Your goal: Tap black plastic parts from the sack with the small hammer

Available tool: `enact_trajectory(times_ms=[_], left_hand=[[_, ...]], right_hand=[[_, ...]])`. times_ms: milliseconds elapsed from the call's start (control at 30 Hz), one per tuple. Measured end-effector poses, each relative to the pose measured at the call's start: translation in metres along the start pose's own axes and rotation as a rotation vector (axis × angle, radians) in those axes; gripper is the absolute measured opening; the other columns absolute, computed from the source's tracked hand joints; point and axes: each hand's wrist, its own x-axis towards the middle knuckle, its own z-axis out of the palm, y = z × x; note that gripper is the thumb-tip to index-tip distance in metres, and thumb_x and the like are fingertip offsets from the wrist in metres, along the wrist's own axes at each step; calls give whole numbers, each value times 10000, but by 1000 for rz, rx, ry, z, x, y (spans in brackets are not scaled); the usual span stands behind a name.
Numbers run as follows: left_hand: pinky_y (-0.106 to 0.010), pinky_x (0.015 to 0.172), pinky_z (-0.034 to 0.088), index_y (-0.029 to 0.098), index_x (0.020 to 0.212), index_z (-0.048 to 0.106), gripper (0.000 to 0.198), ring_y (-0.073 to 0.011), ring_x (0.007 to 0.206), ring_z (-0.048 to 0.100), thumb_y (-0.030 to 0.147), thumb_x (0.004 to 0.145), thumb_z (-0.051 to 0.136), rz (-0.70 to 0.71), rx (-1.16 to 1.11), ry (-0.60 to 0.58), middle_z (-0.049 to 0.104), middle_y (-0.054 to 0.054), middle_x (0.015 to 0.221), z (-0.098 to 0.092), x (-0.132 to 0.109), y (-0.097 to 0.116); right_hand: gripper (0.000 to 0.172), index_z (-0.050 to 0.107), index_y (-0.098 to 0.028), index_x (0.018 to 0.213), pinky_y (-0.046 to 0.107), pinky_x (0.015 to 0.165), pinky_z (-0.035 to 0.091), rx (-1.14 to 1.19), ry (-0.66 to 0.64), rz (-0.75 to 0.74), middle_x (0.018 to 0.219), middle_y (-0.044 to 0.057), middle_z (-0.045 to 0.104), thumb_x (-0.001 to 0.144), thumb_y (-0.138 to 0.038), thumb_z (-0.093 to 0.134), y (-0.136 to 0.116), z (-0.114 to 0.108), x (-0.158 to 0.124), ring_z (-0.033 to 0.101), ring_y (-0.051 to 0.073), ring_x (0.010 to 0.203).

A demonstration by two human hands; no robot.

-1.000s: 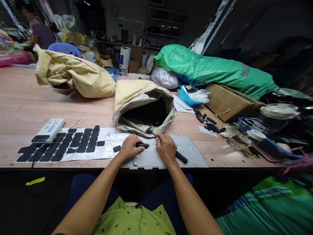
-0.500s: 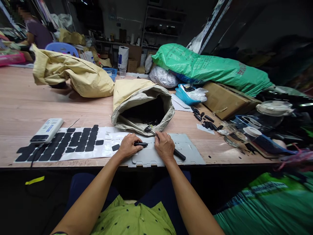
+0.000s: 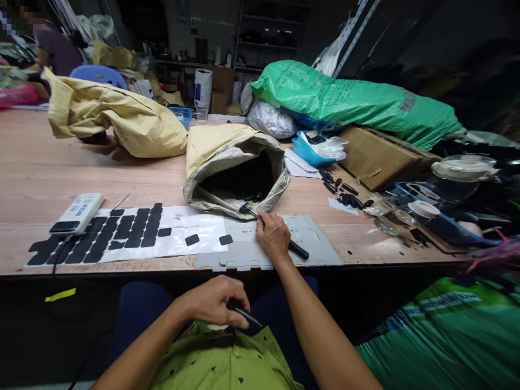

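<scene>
My left hand (image 3: 217, 300) is over my lap, below the table edge, its fingers closed on a slim black tube-like piece (image 3: 246, 315) whose exact kind I cannot make out. My right hand (image 3: 274, 235) rests above the grey board (image 3: 312, 238), wrapped round a hammer (image 3: 299, 249). The hammer's metal head points at the lip of an open paper sack (image 3: 219, 135), while its black handle sticks out behind my palm. Dark pieces lie inside the sack's mouth. Left of the board is a white sheet (image 3: 207, 219) with rows of black rounded squares (image 3: 140, 227).
A white device (image 3: 79, 214) with a cable stands at the left. Behind are a second paper sack (image 3: 142, 127), a green sack (image 3: 365, 100) and a cardboard box (image 3: 382, 154). Small black parts (image 3: 351, 200) lie at the right. Far left, a person (image 3: 57, 49) sits.
My left hand has moved off the board toward my lap with the black piece, uncovering a black square on the sheet. My right hand keeps the hammer in nearly the same place.
</scene>
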Motion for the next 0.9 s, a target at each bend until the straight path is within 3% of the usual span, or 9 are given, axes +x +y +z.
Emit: enact_trajectory(times_ms=[100, 200, 267, 367, 500, 667, 733, 833, 900], left_hand=[[-264, 715, 464, 231, 947, 753, 236, -205, 862, 654, 335, 736, 736, -310, 86, 9, 712, -27, 956, 23, 0, -38], [-331, 866, 493, 251, 1144, 697, 369, -278, 1074, 648, 363, 793, 661, -677, 140, 49, 703, -61, 1165, 41, 4, -82], [-364, 941, 482, 252, 1230, 652, 406, -299, 1160, 622, 350, 839, 602, -805, 158, 30, 675, -81, 1250, 51, 6, -101], [-398, 994, 463, 257, 1268, 629, 419, -310, 1197, 607, 286, 855, 566, -848, 182, 7, 668, -94, 1268, 61, 7, -108], [-401, 981, 478, 267, 1268, 637, 456, -313, 1200, 602, 305, 814, 628, -718, 231, -29, 649, -93, 1300, 56, 9, -81], [-310, 740, 527, 250, 1047, 751, 332, -238, 841, 695, 409, 756, 732, -259, 107, -380, 756, -43, 901, 8, 18, -15], [-270, 700, 519, 232, 1073, 743, 349, -188, 761, 681, 440, 796, 700, -125, -76, -375, 750, -28, 870, -23, 26, 8], [-268, 697, 526, 170, 1049, 741, 342, -167, 735, 664, 426, 843, 646, -39, -195, -96, 739, -40, 871, -75, 50, 22], [-277, 707, 524, 138, 993, 744, 317, -179, 765, 664, 400, 849, 637, -65, -99, 291, 734, -54, 866, -108, 74, 17]], right_hand=[[280, 685, -217, 1094, 307, 709, 335, -2, -4, 2, 908, 63, 634, 859, -194, 535, 0, 0, 0, 493, 203, 842], [279, 686, -217, 1092, 310, 711, 341, -9, -9, 4, 907, 64, 632, 860, -195, 533, -1, -1, 0, 496, 207, 850], [275, 687, -216, 1089, 311, 713, 342, -10, -11, 4, 905, 64, 634, 863, -199, 530, -1, -1, 0, 497, 207, 850], [270, 688, -216, 1083, 312, 711, 340, -3, -7, 2, 902, 67, 630, 865, -200, 529, -1, -1, 0, 495, 208, 848], [268, 683, -219, 1088, 310, 710, 338, -11, -7, 3, 909, 67, 627, 869, -205, 529, -1, -1, 0, 494, 209, 855], [278, 680, -214, 1100, 315, 717, 338, -24, -7, -1, 917, 65, 635, 871, -202, 523, 0, 0, -1, 498, 208, 854], [283, 680, -212, 1103, 316, 717, 339, -24, -10, -1, 912, 69, 630, 870, -201, 521, -1, 0, -1, 494, 210, 854], [286, 680, -215, 1105, 316, 720, 341, -19, -11, 7, 902, 69, 617, 867, -200, 520, -1, -1, -1, 488, 211, 858], [291, 678, -217, 1109, 314, 725, 343, -14, -10, 5, 902, 67, 614, 864, -200, 522, -1, -1, -1, 486, 211, 860]])
